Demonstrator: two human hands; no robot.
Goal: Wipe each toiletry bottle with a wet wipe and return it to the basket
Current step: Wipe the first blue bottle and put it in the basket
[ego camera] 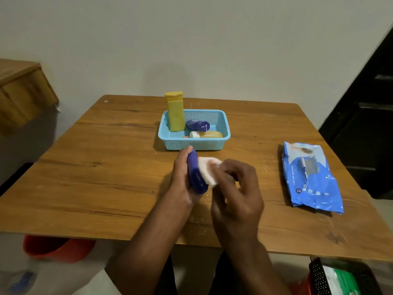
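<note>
Bare table left of basket

The table is wood-grain brown with a smooth, faintly shiny top. The basket is pale blue plastic mesh. The tall yellow bottle looks like matt plastic, the blue bottle smooth plastic. The wipe is soft white cloth. The wipes pack is glossy, crinkled plastic film.

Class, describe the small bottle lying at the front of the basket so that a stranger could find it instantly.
Start at the light blue basket on the wooden table. Along its near wall lies an amber bottle on its side, its white cap pointing left. The tall yellow bottle stands upright; the dark blue bottle lies behind it.
</note>
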